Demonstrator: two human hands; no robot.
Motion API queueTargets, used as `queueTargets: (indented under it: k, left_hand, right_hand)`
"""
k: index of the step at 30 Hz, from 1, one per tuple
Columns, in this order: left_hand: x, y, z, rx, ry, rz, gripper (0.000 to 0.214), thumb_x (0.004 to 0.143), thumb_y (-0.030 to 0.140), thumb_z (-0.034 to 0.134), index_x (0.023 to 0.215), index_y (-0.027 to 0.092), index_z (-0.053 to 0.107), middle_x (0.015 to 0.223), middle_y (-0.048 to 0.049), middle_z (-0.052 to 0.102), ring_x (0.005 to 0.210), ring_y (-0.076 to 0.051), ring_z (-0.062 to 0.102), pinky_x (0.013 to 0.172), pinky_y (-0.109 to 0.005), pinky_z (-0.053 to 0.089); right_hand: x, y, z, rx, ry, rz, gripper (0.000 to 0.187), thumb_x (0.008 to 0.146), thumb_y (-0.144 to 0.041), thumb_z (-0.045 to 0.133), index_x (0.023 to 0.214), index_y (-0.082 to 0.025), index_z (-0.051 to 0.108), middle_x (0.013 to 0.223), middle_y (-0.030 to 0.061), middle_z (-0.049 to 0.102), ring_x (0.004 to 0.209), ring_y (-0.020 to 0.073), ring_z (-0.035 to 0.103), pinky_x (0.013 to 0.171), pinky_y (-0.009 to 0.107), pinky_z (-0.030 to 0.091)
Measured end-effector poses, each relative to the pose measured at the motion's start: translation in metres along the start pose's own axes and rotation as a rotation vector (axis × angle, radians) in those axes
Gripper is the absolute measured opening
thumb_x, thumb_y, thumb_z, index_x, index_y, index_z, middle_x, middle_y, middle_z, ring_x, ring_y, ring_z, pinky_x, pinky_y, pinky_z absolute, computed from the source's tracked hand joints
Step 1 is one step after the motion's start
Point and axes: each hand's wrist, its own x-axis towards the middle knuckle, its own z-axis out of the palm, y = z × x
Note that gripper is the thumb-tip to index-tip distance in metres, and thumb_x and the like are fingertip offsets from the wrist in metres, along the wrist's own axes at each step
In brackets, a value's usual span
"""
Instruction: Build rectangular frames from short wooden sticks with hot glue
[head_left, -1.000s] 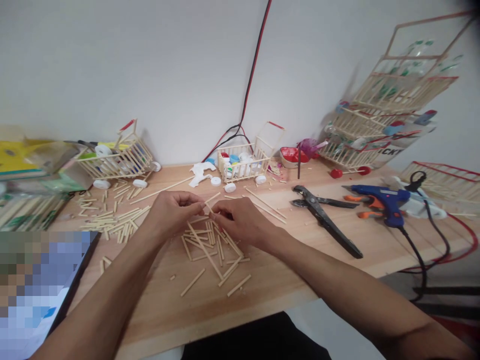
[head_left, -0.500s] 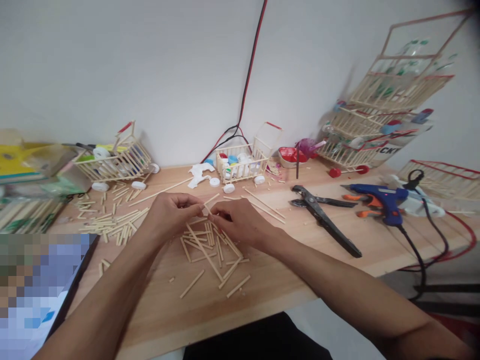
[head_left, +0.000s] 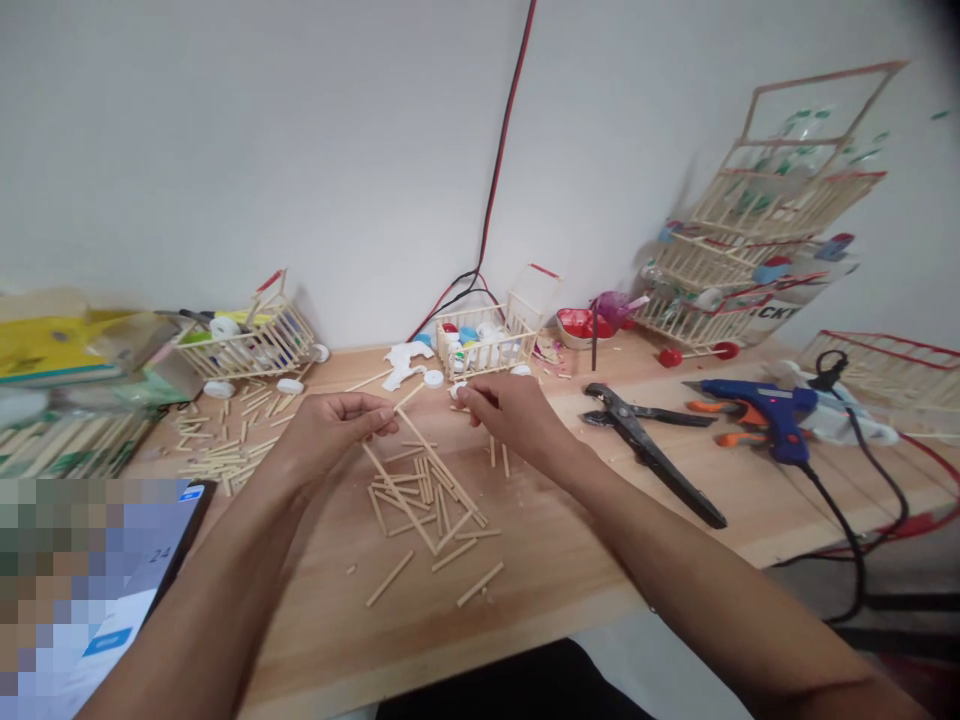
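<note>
My left hand (head_left: pixel 341 428) pinches one corner of a rectangular frame of thin wooden sticks (head_left: pixel 400 492), which slants down toward the table. Under and around the frame lie several short cut sticks (head_left: pixel 390 578). To the right, apart from the frame, my right hand (head_left: pixel 514 415) is closed with thumb and fingers together near a white bottle cap wheel of the small cart. Whatever its fingertips may hold is hidden or too small to make out. Beneath this hand, two longer sticks (head_left: pixel 505 458) show on the table.
Behind stand a stick cart with bottle caps (head_left: pixel 491 352) and another cart (head_left: pixel 247 350) at left. Ratchet cutters (head_left: pixel 649 450), a blue glue gun (head_left: pixel 772 405) with cables and stacked carts (head_left: pixel 750 240) occupy the right. A phone or tablet (head_left: pixel 150 610) lies at front left.
My right hand has let go of the frame's far corner and moved right and slightly up. My left hand keeps hold of the frame, shifted slightly left. The view has tilted a little.
</note>
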Motion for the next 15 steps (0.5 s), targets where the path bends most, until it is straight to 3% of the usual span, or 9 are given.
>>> queueTargets:
  k: [5, 10, 15]
  left_hand:
    - [0.005, -0.006, -0.004, -0.042, -0.045, -0.011, 0.022, 0.065, 0.040, 0.076, 0.072, 0.019, 0.074, 0.072, -0.0036, 0.073, 0.068, -0.014, 0.060, 0.069, -0.025, 0.042]
    - [0.006, -0.008, -0.005, -0.063, -0.065, -0.046, 0.023, 0.065, 0.040, 0.076, 0.074, 0.020, 0.074, 0.073, -0.0028, 0.073, 0.067, -0.013, 0.060, 0.067, -0.023, 0.041]
    - [0.005, -0.005, -0.002, -0.075, -0.066, -0.076, 0.025, 0.064, 0.041, 0.077, 0.074, 0.018, 0.074, 0.071, -0.0029, 0.072, 0.066, -0.012, 0.058, 0.066, -0.023, 0.041]
  right_hand:
    - [0.004, 0.010, -0.008, -0.156, 0.029, 0.027, 0.027, 0.087, -0.029, 0.050, 0.066, -0.016, 0.062, 0.065, 0.0000, 0.060, 0.061, 0.0111, 0.047, 0.058, 0.022, 0.027]
    - [0.005, 0.014, -0.016, -0.242, -0.091, 0.029, 0.021, 0.086, -0.025, 0.051, 0.076, -0.018, 0.068, 0.076, 0.0027, 0.066, 0.071, 0.0138, 0.053, 0.062, 0.023, 0.029]
    - [0.004, 0.013, -0.016, -0.261, -0.073, 0.052, 0.019, 0.085, -0.021, 0.052, 0.081, -0.019, 0.070, 0.087, 0.0056, 0.070, 0.084, 0.0173, 0.058, 0.067, 0.024, 0.034]
